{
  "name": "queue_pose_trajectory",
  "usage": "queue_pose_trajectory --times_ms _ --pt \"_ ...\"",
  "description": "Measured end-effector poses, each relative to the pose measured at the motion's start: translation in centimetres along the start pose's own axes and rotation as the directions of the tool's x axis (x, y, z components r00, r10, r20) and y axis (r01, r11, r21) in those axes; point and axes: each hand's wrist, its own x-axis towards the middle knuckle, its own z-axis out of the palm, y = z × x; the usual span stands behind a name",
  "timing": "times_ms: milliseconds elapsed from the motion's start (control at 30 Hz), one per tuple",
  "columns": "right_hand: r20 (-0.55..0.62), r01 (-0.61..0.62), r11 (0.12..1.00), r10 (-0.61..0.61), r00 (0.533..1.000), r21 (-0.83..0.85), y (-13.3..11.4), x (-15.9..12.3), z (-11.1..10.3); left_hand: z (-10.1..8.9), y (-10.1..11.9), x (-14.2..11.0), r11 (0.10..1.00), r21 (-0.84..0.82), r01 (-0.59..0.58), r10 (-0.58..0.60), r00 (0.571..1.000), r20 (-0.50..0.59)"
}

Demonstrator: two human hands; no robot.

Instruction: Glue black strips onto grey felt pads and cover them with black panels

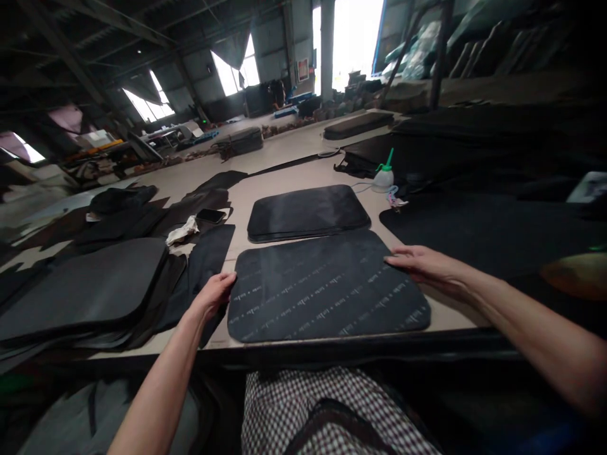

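Note:
A dark rounded-corner sheet (327, 291) with slanting rows of pale printed marks lies near the table's front edge. At its left edge, my left hand (219, 292) is closed, the fingertips gripping the border. My right hand (420, 260) grips the right edge, its fingers pressed together. Just beyond the printed sheet rests a small stack of plain dark sheets (308, 212) with similar rounded corners. Parts of both hands' fingers are hidden at the sheet's edges.
A large pile of dark sheets (95, 284) sits at the left. Near it are a phone (210, 216) and a crumpled white cloth (183, 231). A green-topped squeeze bottle (383, 177) stands behind, right of the stack. More dark material (497, 230) covers the right side.

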Motion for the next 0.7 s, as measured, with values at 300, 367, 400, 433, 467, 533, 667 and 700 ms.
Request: queue_pose_trajectory --times_ms 300,367,400,433,467,533,667,700 --pt "-0.084 0.114 0.968 -0.097 0.992 0.223 0.7 -3.4 2.6 1.1 -1.6 -3.4 0.991 -0.136 -0.003 0.009 0.999 0.049" --pt "-0.077 0.159 0.956 -0.144 0.987 0.245 -0.5 -4.0 2.5 1.2 -0.5 -3.9 0.988 -0.157 -0.006 0.016 0.998 0.06" --pt "-0.064 0.177 0.951 -0.166 0.984 0.253 -1.1 -4.4 2.4 1.2 0.2 -4.1 0.986 -0.169 -0.006 0.016 0.998 0.062" --pt "-0.049 0.193 0.946 -0.187 0.981 0.261 -1.8 -4.6 2.2 1.2 1.0 -4.3 0.984 -0.178 -0.008 0.019 0.998 0.06" --pt "-0.041 0.207 0.941 -0.204 0.978 0.269 -2.6 -4.8 1.9 1.2 1.8 -4.3 0.982 -0.186 -0.014 0.025 0.998 0.055" --pt "-0.042 0.233 0.929 -0.231 0.972 0.288 -4.2 -4.6 1.3 1.1 3.6 -4.0 0.98 -0.196 -0.044 0.053 0.998 0.042" --pt "-0.059 0.304 0.901 -0.301 0.952 0.31 -7.7 -2.0 0.4 1.2 7.6 -0.6 0.97 -0.181 -0.159 0.166 0.986 0.021" --pt "-0.053 0.326 0.896 -0.326 0.944 0.301 -8.6 -0.9 0.2 1.4 8.7 0.7 0.967 -0.167 -0.193 0.198 0.98 0.011"
